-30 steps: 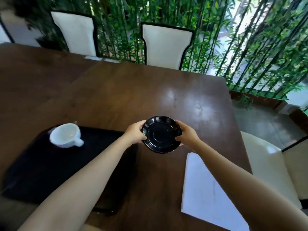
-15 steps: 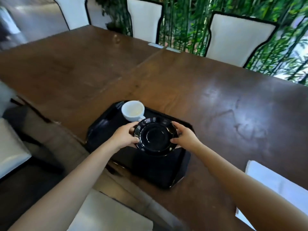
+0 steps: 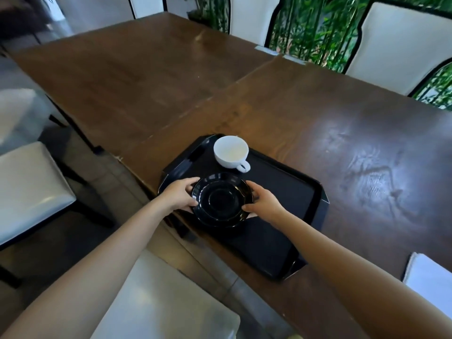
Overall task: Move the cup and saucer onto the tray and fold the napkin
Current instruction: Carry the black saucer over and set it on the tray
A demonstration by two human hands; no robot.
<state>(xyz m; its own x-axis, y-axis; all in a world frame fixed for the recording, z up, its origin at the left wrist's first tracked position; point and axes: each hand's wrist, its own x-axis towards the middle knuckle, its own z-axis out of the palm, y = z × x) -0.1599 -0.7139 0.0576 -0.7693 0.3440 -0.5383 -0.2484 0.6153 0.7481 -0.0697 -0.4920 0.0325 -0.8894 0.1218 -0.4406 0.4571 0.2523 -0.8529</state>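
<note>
A glossy black saucer (image 3: 221, 200) is over the near left part of the black tray (image 3: 288, 192); whether it touches the tray I cannot tell. My left hand (image 3: 179, 194) grips its left rim and my right hand (image 3: 261, 203) grips its right rim. An empty white cup (image 3: 231, 151) stands upright at the tray's far corner, handle pointing right and toward me, just beyond the saucer. A white napkin (image 3: 430, 281) lies flat at the right edge of the view, partly cut off.
The tray sits at the near edge of a long dark wooden table (image 3: 342, 113). White cushioned chairs stand on my side (image 3: 31, 184) and across the table (image 3: 401, 42). Green bamboo fills the far side.
Both hands have carried the saucer left from the bare table by the napkin to over the tray, beside the cup. The view swung left, pushing the napkin to the right edge.
</note>
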